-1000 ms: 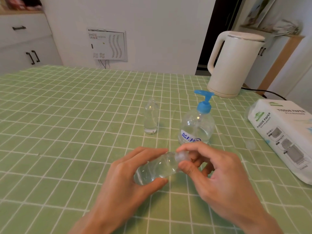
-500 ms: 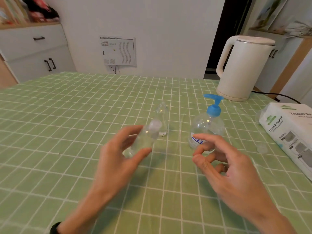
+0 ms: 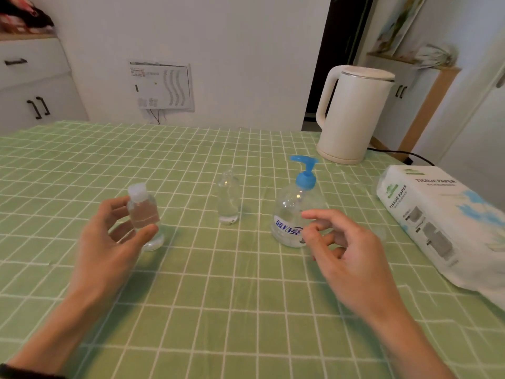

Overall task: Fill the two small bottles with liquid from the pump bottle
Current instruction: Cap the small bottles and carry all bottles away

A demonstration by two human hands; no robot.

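A green checked table (image 3: 191,310) carries everything. Toward its left edge, the left hand (image 3: 109,242) grips an upright capped small bottle (image 3: 143,212) between thumb and fingers. The second small bottle (image 3: 229,201) stands mid-table beside the pump bottle (image 3: 289,212). The right hand (image 3: 352,258) hovers loosely curled, holding nothing.

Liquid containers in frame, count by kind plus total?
small bottles: 2 (capped bottle held in left hand; uncapped bottle standing)
pump bottle: 1
kettle: 1
total: 4
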